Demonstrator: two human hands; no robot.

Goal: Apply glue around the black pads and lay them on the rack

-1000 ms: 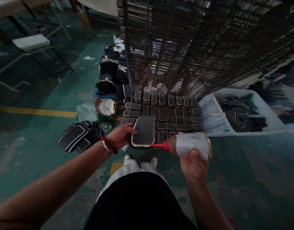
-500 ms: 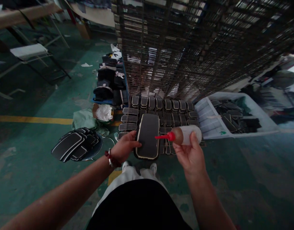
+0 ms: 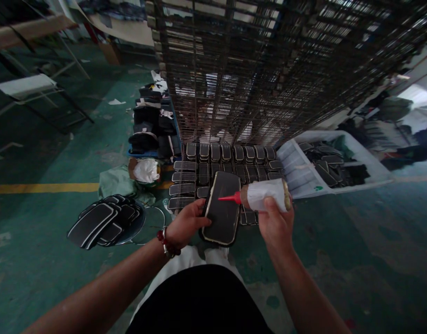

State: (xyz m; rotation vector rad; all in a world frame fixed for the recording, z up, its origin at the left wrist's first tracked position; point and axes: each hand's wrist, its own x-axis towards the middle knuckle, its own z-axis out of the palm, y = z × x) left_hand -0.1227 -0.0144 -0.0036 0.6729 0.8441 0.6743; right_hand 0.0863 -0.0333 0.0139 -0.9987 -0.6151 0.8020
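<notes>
At frame centre, the left hand (image 3: pixel 185 226) pinched a black panel (image 3: pixel 223 208); the right hand (image 3: pixel 276 222) gripped a glue bottle (image 3: pixel 265 195). Squeezing hard risked glue flooding past the panel's pale edge.

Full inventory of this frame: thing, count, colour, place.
pad: one, black with pale edge, held in left hand
glue bottle: one, white wrap, red nozzle, in right hand, tip over the pad
tray of pads: one, many black pads in rows, ahead on floor
wire rack: one, dark, tall, behind tray
white bin: one, black pads inside, right
pile of pads: one, black, left floor
yellow line: one, floor left
left hand: grips pad
right hand: grips bottle
</notes>
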